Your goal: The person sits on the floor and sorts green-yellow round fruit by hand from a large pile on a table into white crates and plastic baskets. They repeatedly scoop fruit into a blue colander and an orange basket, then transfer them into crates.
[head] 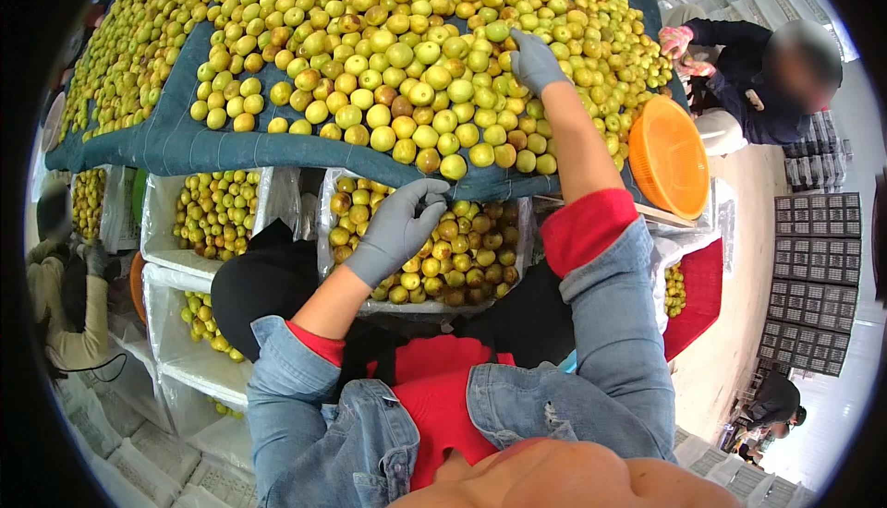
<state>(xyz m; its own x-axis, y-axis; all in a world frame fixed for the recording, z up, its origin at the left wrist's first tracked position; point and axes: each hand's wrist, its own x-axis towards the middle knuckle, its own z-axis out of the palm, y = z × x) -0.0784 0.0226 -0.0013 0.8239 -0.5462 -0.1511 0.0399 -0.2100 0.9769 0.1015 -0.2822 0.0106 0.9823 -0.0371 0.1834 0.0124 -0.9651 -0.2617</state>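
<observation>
Round yellow-green jujubes with brown patches (423,92) lie heaped over a dark teal cloth (229,151) on the sorting table. My right hand (537,61), in a grey glove, reaches into the heap with its fingertips against the fruit beside a greener jujube (497,31). Its palm side is hidden, so I cannot see if a fruit is in it. Near the cloth's rolled front edge, my grey-gloved left hand (402,231) hovers over a white lined box (523,248) of browner jujubes (450,252). Its fingers are curled, with a gap to the thumb and no fruit visible between.
An orange plastic basket (669,158) tilts at the table's right corner. Lined white boxes (197,255) with jujubes are stacked at left. One person (755,78) in pink-patterned gloves sits at right; another (69,300) is at far left. Dark crates (814,265) stand beyond.
</observation>
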